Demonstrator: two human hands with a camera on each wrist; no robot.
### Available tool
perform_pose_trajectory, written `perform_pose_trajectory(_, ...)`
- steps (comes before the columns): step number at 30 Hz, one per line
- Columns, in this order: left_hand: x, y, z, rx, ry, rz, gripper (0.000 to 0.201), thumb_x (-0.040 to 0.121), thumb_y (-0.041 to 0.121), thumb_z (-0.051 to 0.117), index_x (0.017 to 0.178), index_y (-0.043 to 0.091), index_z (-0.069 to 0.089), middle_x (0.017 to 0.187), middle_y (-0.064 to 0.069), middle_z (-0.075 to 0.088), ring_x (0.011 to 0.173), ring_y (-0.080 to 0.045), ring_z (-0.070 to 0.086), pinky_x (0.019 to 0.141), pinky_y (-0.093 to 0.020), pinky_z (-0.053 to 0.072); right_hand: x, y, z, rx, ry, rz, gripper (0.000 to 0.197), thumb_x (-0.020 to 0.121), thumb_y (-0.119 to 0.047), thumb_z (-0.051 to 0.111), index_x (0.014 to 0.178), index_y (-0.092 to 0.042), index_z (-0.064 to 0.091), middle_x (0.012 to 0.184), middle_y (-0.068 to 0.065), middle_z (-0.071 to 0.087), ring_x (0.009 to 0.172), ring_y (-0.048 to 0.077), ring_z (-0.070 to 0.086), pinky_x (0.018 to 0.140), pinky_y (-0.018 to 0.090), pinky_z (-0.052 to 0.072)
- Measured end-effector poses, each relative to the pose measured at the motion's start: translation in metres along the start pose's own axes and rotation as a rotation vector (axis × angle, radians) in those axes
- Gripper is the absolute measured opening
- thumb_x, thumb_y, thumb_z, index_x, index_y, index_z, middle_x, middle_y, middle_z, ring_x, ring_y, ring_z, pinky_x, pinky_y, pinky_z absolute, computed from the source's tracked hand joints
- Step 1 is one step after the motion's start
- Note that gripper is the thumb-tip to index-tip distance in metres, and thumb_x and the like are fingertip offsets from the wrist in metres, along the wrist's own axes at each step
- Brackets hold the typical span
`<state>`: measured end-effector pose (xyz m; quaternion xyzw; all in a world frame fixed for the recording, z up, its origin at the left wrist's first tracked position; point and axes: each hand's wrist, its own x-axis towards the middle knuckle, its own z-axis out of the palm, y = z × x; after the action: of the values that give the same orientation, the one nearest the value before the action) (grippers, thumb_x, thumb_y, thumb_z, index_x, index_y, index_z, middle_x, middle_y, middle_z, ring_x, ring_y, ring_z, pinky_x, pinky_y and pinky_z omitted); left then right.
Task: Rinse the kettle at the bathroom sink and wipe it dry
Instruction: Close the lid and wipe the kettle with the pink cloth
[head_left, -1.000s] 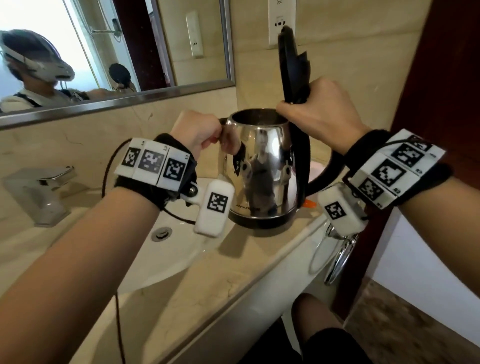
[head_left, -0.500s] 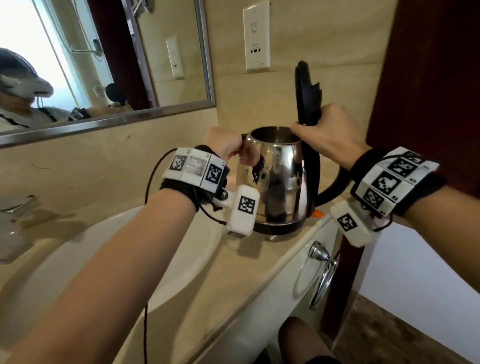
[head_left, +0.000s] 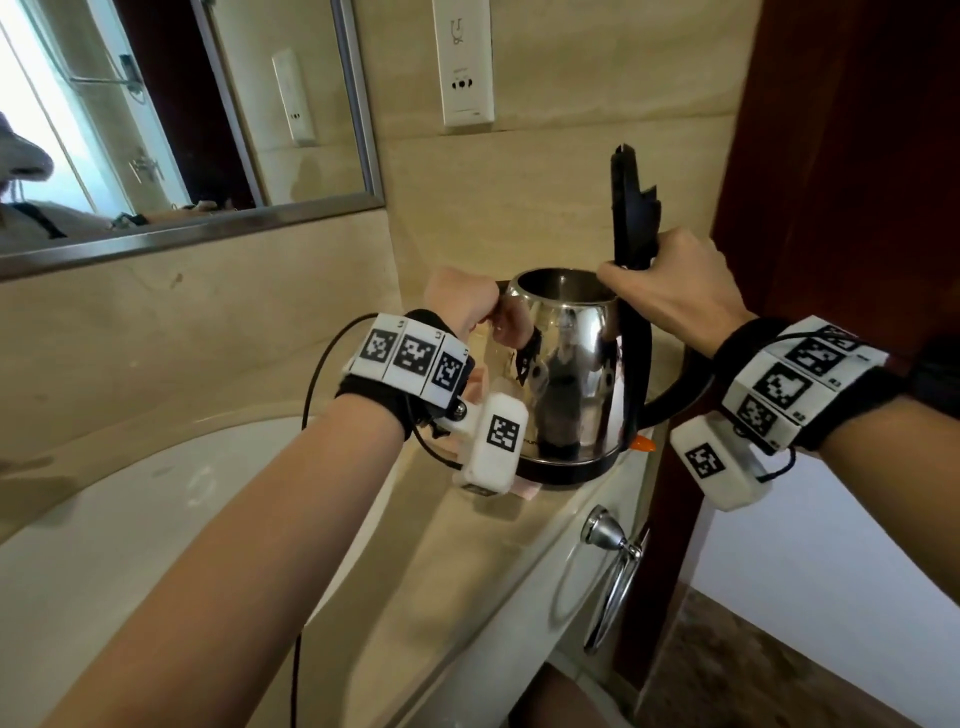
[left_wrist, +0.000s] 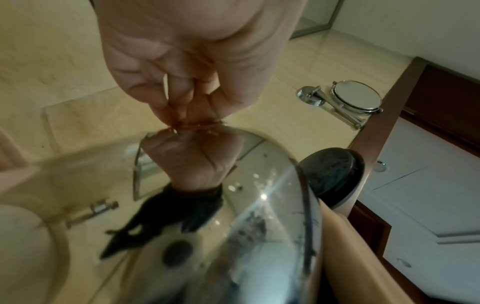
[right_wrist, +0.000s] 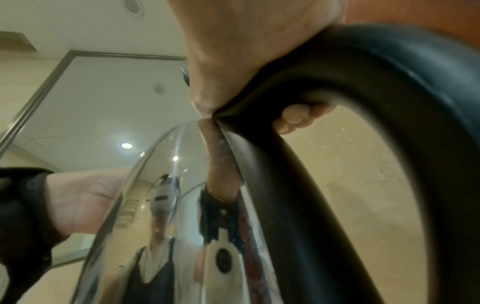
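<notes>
A shiny steel kettle (head_left: 563, 374) stands upright on the beige stone surface (head_left: 447, 566), right of centre in the head view, at the surface's far right end. Its black lid (head_left: 631, 208) is flipped open and points straight up above the rim.

The right hand (head_left: 675, 291) grips the top of the kettle's black handle (head_left: 670, 395), just below the raised lid. In the right wrist view its fingers (right_wrist: 293, 119) are curled round the handle (right_wrist: 350, 144) from the far side, with the palm pressed on top.

The left hand (head_left: 460, 301) is at the kettle's opposite side, at the rim near the spout. In the left wrist view its fingers (left_wrist: 182, 96) are bunched together, tips touching the upper edge of the kettle (left_wrist: 233, 205); whether they pinch the rim itself cannot be told for certain, as the polished steel mirrors the hand right at the contact.

A white basin (head_left: 130, 545) fills the lower left of the head view. A framed mirror (head_left: 182, 119) hangs at the upper left, and a white wall socket (head_left: 465, 67) sits at top centre. A chrome towel ring (head_left: 613, 571) hangs below the surface's front edge, lower right of centre. Something pink (head_left: 524, 491) shows under the kettle's base.
</notes>
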<state>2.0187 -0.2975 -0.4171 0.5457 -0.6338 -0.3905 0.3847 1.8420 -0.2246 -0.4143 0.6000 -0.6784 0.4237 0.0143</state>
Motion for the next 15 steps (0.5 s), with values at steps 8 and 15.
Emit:
perform_pose_trajectory(8, 0.011, -0.041, -0.026, 0.399, -0.182, -0.053, 0.046, 0.092, 0.004, 0.045, 0.136, 0.015, 0.048, 0.141, -0.006, 0.045, 0.13, -0.023, 0.04, 0.104, -0.036, 0.033, 0.005, 0.004, 0.005, -0.012, -0.032, -0.023, 0.033, 0.076, -0.042, 0.059, 0.058, -0.017, 0.048, 0.064, 0.004, 0.057, 0.061, 0.02, 0.055, 0.058, 0.031, 0.045)
perform_pose_trajectory(15, 0.04, -0.096, -0.032, 0.651, -0.253, -0.161, 0.071, 0.085, 0.011, 0.06, 0.147, 0.025, 0.028, 0.151, -0.005, 0.034, 0.135, -0.026, 0.038, 0.109, -0.034, 0.034, 0.007, 0.004, 0.006, -0.03, -0.026, -0.018, 0.034, 0.077, -0.041, 0.06, 0.056, -0.016, 0.048, 0.063, 0.004, 0.057, 0.06, 0.019, 0.055, 0.055, 0.029, 0.041)
